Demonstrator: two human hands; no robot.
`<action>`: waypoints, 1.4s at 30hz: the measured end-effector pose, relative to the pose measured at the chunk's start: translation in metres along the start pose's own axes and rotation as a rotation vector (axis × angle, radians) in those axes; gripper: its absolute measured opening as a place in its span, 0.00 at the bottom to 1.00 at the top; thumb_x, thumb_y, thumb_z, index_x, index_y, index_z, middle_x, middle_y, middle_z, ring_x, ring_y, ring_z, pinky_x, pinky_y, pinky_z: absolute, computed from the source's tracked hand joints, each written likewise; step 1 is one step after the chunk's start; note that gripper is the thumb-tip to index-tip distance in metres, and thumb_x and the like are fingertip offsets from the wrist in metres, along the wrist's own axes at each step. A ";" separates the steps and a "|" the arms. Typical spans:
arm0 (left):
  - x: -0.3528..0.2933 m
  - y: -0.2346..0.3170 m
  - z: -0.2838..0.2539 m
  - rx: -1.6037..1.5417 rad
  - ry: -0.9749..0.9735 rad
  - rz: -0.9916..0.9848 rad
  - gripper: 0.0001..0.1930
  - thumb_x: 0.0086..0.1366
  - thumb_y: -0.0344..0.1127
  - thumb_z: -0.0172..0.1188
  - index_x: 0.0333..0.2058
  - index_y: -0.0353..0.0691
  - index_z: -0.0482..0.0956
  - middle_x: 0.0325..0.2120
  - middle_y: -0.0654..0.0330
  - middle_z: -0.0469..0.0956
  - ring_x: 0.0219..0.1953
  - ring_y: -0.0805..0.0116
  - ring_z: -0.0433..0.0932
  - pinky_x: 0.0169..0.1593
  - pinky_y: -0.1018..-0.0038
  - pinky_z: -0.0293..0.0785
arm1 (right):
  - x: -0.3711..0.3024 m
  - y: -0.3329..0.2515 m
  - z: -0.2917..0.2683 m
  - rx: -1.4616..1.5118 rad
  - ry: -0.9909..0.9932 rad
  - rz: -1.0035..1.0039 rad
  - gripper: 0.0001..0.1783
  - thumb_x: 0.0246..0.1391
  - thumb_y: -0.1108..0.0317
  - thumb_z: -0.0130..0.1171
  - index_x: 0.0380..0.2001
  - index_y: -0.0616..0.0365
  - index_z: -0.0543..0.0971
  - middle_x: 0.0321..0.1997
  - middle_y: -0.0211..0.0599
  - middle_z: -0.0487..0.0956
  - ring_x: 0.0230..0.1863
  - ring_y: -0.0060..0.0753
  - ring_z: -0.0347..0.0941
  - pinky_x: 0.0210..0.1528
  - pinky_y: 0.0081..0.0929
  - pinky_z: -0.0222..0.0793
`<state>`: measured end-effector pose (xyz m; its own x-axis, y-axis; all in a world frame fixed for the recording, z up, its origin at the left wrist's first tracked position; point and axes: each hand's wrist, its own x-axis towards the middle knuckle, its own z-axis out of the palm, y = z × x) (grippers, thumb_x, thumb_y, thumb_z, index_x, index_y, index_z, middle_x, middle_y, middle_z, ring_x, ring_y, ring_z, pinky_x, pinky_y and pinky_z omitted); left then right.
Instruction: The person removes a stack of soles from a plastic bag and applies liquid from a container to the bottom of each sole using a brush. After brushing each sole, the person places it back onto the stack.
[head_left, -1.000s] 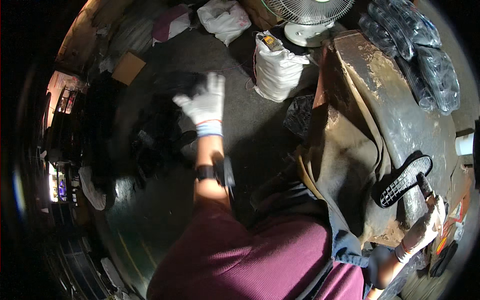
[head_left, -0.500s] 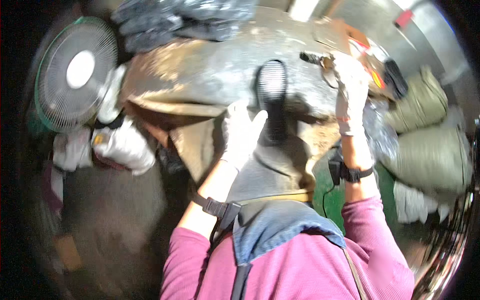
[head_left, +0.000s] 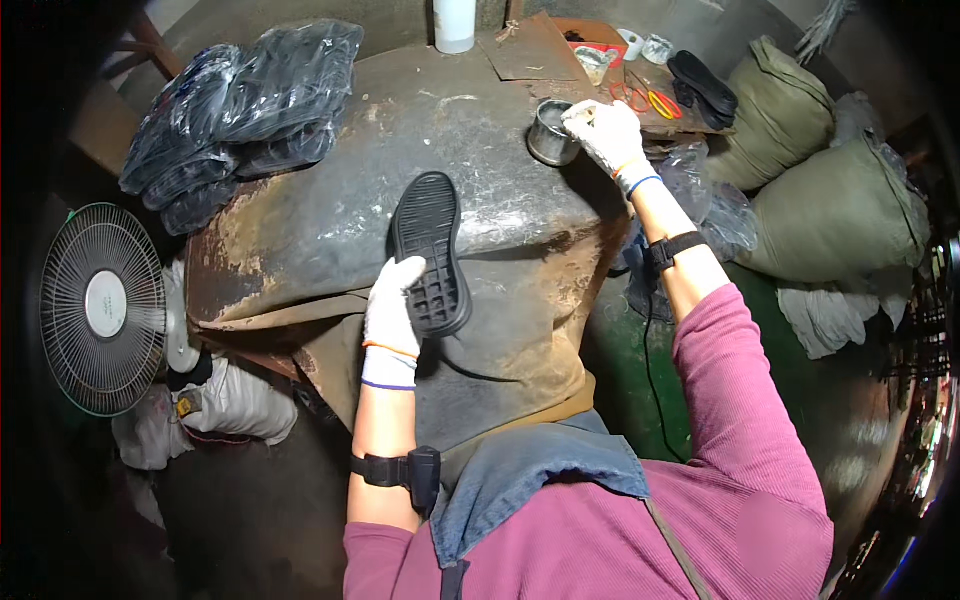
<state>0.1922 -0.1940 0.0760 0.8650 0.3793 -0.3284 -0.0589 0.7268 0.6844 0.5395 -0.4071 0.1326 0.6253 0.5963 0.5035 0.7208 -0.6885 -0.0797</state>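
A black shoe sole [head_left: 432, 250] stands tilted over the near side of the covered bench, its grid-patterned heel end toward me. My left hand [head_left: 390, 305], in a white glove, is closed on that heel end, thumb over the face. At the far right of the bench my gloved right hand [head_left: 610, 138] pinches a brush at the rim of a metal can [head_left: 552, 135]. Fingers cover most of the brush; the dark tip seen earlier is now out of sight, and I cannot tell whether it is inside the can.
Plastic-wrapped black bundles [head_left: 275, 95] lie at the far left of the bench [head_left: 420, 130]. Scissors [head_left: 660, 103], black soles [head_left: 703, 90] and a red box [head_left: 610, 50] sit back right. Stuffed green sacks [head_left: 835, 215] stand right, a fan [head_left: 105, 305] left.
The view has shifted and sharpened. My right hand has brought the brush, earlier sticking out leftward with its dark tip showing, to the can. The sole now leans left.
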 end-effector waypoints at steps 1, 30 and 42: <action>-0.004 0.013 -0.008 -0.135 -0.063 -0.076 0.18 0.66 0.32 0.60 0.53 0.35 0.79 0.46 0.53 0.85 0.44 0.61 0.86 0.52 0.63 0.84 | 0.003 0.003 0.008 0.018 0.004 -0.013 0.09 0.60 0.57 0.59 0.35 0.39 0.88 0.38 0.33 0.88 0.38 0.41 0.83 0.42 0.37 0.75; -0.046 0.036 0.049 -0.530 -0.450 -0.239 0.38 0.77 0.64 0.43 0.70 0.38 0.63 0.65 0.44 0.72 0.53 0.26 0.79 0.48 0.24 0.78 | -0.019 -0.170 -0.039 0.670 0.236 -0.257 0.16 0.62 0.70 0.56 0.51 0.53 0.83 0.48 0.41 0.85 0.50 0.42 0.82 0.54 0.35 0.77; -0.018 0.058 0.018 -0.375 -0.259 0.002 0.35 0.77 0.61 0.47 0.63 0.34 0.73 0.54 0.46 0.82 0.51 0.48 0.84 0.56 0.50 0.83 | -0.116 -0.216 -0.113 1.295 -0.331 0.008 0.11 0.57 0.70 0.68 0.43 0.59 0.86 0.44 0.32 0.88 0.46 0.23 0.81 0.53 0.26 0.76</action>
<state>0.1821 -0.1693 0.1330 0.9579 0.2602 -0.1213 -0.1960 0.9013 0.3863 0.2775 -0.3740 0.1892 0.5409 0.7920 0.2831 0.3640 0.0830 -0.9277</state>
